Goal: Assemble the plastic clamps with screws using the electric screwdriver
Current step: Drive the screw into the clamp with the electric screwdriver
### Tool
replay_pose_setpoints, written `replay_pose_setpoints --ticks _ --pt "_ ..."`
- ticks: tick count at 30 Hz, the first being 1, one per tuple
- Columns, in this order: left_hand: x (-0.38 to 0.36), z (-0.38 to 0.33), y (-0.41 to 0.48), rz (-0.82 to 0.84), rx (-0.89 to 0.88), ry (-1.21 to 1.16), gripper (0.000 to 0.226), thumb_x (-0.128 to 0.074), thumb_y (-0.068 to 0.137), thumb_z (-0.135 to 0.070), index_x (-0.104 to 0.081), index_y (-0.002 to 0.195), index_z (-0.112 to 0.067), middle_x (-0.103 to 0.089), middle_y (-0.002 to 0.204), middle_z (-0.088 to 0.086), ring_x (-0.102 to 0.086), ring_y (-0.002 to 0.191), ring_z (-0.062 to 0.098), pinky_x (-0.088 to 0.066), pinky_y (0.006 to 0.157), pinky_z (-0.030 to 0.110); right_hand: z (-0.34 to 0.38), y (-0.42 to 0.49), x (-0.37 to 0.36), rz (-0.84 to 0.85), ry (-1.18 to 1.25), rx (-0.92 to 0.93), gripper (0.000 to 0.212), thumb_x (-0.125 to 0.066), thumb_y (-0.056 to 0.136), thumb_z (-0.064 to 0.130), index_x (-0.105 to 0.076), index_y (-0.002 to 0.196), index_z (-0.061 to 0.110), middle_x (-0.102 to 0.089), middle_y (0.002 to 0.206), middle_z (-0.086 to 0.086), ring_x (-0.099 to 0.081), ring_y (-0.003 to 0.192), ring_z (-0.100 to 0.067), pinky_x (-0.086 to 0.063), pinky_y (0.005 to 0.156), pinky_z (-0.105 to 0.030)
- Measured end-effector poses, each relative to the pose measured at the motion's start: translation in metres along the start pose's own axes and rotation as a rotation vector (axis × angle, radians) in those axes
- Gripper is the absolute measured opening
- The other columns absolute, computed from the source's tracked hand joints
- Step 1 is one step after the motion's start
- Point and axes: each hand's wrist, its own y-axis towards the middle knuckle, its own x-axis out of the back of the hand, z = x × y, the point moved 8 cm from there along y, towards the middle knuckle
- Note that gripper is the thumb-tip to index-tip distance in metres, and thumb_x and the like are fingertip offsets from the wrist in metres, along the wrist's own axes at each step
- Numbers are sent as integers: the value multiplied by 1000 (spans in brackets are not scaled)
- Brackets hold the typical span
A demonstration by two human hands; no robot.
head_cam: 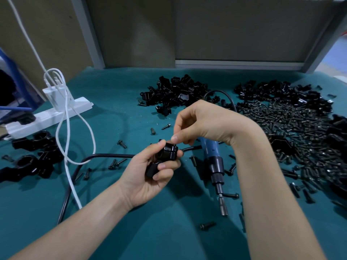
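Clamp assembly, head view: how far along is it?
Done: a few clamps that look joined lie at far left. In hand: the left hand grips one clamp, the right hand is at its top; the screwdriver lies idle. Remaining: big piles of clamp parts and screws.

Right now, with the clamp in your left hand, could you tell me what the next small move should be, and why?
Probably lower the right hand so its pinching fingertips reach the top of the clamp the left hand grips; what they pinch is too small to tell, and the electric screwdriver lies unheld beside them.
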Motion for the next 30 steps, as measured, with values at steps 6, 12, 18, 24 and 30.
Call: replay_pose_setpoints --ticks 6,12,18,24,30 --pt "11 -9 3 -113 -102 157 22 -76 68 -15 -65 85 -7 -60 78 13 -38 47 9 -31 33 15 -16 -14 36 -193 -51 -111 23 -76 78 31 -71 84 9 -72 69 2 -68 63 -9 -56 62 -19" --pt "13 -17 3 -153 -259 338 15 -60 73 -13 -54 87 -14 -63 71 10 -37 44 9 -31 36 15 -92 -27 40 -240 -383 -620 50 -78 71 55 -54 86 13 -65 81 -4 -67 61 -17 -51 49 -25" --pt "21 -33 1 -229 -450 508 30 -67 71 -6 -54 97 -16 -60 79 11 -41 50 10 -42 47 21 -116 -24 35 -424 -28 -491 41 -80 68 39 -59 91 12 -64 79 -3 -59 63 -16 -44 50 -24" --pt "21 -41 -5 -354 -531 971 25 -70 69 -23 -54 81 -38 -60 78 10 -50 55 14 -42 59 28 -93 -7 43 -429 1041 -143 56 -64 79 56 -63 96 3 -64 66 -7 -61 49 -16 -52 44 -23" --pt "21 -42 -8 -393 -560 1202 33 -77 79 -13 -51 87 -32 -57 75 -11 -49 62 5 -42 63 14 -55 7 65 -514 1619 252 41 -63 88 22 -47 121 3 -68 99 -19 -69 72 -24 -60 63 -32"
